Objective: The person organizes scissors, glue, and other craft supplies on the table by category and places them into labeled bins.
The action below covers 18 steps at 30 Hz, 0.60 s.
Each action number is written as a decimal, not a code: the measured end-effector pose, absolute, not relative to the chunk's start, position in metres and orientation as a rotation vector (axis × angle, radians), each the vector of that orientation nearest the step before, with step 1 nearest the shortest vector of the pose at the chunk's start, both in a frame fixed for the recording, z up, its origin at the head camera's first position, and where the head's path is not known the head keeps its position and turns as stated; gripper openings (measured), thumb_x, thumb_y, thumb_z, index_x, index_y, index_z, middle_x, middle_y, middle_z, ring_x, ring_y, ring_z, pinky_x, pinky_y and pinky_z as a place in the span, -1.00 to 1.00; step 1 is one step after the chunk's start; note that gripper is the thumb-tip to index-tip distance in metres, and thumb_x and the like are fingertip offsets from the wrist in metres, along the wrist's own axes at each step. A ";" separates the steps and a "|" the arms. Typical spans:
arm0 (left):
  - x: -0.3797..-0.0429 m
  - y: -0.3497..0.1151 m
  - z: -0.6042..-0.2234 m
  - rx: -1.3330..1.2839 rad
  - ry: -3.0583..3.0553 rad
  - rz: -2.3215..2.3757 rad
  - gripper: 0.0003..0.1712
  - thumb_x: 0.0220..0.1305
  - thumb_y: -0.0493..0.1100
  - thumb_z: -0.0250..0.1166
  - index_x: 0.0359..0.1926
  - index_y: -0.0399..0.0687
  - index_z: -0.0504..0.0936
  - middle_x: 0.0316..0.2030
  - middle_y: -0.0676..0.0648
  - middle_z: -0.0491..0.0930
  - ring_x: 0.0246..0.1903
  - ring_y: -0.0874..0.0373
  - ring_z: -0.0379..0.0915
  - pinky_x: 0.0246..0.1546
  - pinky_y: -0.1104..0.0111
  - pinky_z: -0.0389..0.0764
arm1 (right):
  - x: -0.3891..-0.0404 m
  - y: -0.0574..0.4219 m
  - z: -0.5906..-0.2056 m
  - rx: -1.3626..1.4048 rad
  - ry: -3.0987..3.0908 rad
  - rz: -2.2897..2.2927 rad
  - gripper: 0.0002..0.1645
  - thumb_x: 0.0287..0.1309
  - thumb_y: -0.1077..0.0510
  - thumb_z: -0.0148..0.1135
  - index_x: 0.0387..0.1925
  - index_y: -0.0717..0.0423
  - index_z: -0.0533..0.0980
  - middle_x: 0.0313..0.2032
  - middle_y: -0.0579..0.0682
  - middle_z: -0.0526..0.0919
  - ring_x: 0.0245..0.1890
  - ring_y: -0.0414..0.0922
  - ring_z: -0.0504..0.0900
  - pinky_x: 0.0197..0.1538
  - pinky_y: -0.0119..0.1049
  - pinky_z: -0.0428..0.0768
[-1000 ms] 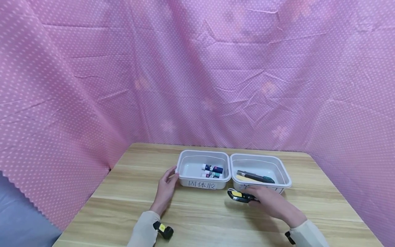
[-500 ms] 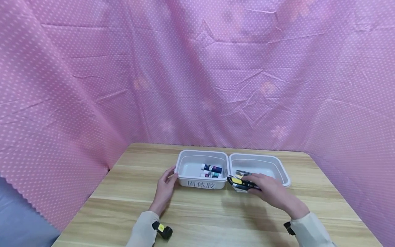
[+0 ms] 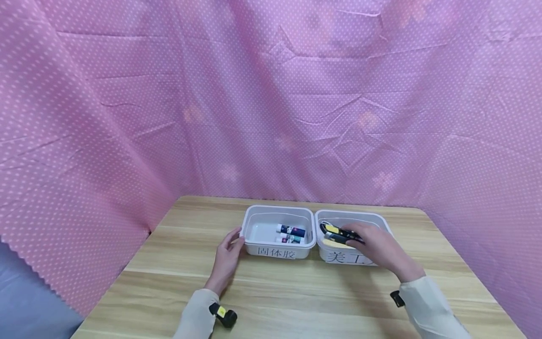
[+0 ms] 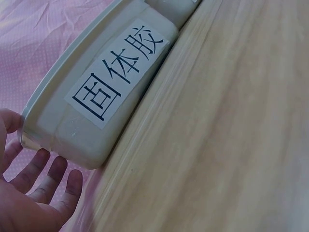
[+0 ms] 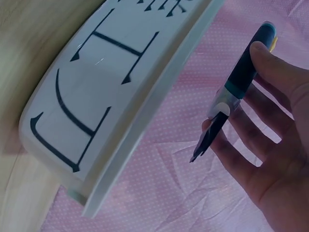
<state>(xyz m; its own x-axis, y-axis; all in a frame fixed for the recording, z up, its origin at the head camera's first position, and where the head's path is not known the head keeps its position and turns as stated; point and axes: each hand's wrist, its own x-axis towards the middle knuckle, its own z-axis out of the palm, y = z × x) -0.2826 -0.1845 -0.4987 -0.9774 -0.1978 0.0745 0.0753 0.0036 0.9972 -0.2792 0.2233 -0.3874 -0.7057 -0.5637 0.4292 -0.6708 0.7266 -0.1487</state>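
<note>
My right hand (image 3: 377, 247) grips a black utility knife (image 3: 333, 230) with a yellow patch, over the right white box (image 3: 351, 213). In the right wrist view the thumb presses the dark, teal-edged knife body (image 5: 247, 67) against the fingers, and its silver part and black end point down-left. Below the knife, a pale yellow item (image 3: 334, 243) shows in that box; the hand covers much of the inside. My left hand (image 3: 226, 259) touches the left end of the left white box (image 3: 279, 208); the left wrist view shows its fingers spread by the rim.
Several glue sticks (image 3: 292, 230) lie in the left box. Both boxes stand side by side on a wooden table (image 3: 271, 301) and carry printed front labels (image 4: 118, 72). A pink dotted curtain (image 3: 271, 103) hangs behind the table's far edge.
My right hand has lifted the utility knife from in front of the right box up over its rim, uncovering part of the label. The left hand has stayed at its box.
</note>
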 end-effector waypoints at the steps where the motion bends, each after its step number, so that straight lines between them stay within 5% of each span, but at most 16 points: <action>1: -0.283 -0.184 -0.498 0.132 -2.081 -2.090 -0.43 0.52 -0.14 0.19 0.48 -0.04 0.37 0.40 -0.25 0.38 0.29 -0.15 0.45 0.28 0.15 0.61 | -0.281 0.224 -0.387 0.946 -2.595 0.422 -0.62 0.15 0.24 0.48 0.02 0.09 0.65 -0.11 -0.07 0.76 -0.10 -0.09 0.72 -0.02 -0.05 0.73; 18: -0.286 -0.185 -0.495 0.148 -2.090 -2.096 -0.43 0.51 -0.14 0.20 0.47 -0.03 0.38 0.39 -0.25 0.39 0.28 -0.13 0.46 0.29 0.14 0.61 | -0.304 0.239 -0.395 0.799 -2.867 0.348 -0.76 0.18 0.19 0.46 -0.10 0.05 0.70 -0.19 -0.10 0.77 -0.16 -0.11 0.70 -0.11 0.00 0.72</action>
